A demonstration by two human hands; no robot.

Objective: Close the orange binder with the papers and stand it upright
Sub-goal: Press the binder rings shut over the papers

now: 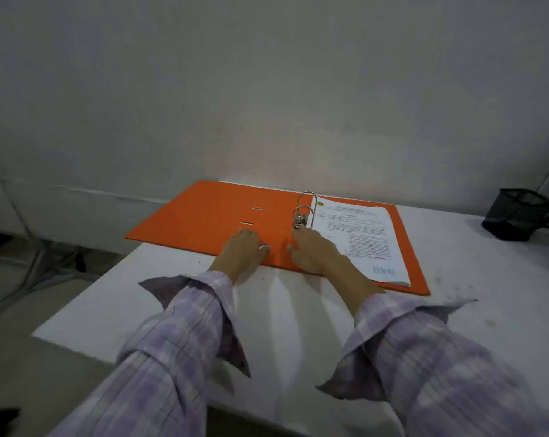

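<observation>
The orange binder (pixel 203 212) lies wide open and flat on the white table, its left cover reaching past the table's left corner. A stack of printed papers (pixel 361 238) rests on its right half, threaded on the metal rings (pixel 306 208). My left hand (pixel 243 249) lies flat, palm down, on the near edge of the left cover. My right hand (pixel 314 250) rests flat beside the spine, fingertips touching the lever clip (pixel 299 223) under the rings. Neither hand grips anything.
The white table (pixel 266 310) stands against a grey wall. A black mesh pen holder (pixel 516 214) lies tipped at the far right. Metal stand legs (pixel 30 272) are on the floor to the left of the table.
</observation>
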